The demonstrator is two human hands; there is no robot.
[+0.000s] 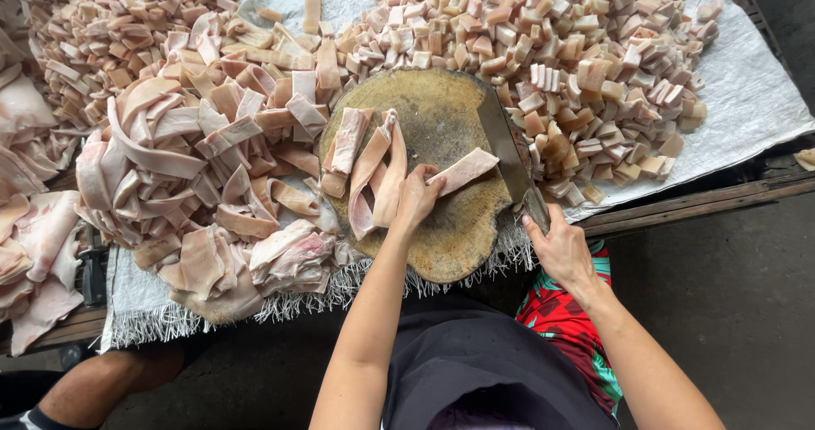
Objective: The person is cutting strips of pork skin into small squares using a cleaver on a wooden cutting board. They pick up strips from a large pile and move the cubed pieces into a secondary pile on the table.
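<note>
A round wooden chopping block (pixel 441 235) sits in front of me. My left hand (pixel 418 194) rests on it, fingers gripping a pale pink strip of pork skin (pixel 464 170) that lies flat near the block's middle. Several more strips (pixel 369 163) lie on the block's left half. My right hand (pixel 556 247) holds the handle of a cleaver (pixel 503 141), whose blade stands on the block's right edge, just right of the held strip.
A big heap of small cut pork cubes (pixel 577 48) lies at the back right on a white cloth (pixel 747 99). Long uncut strips (pixel 204 158) pile up at left. A person's bare leg (pixel 93 387) shows at bottom left. The table's edge (pixel 696 201) runs at right.
</note>
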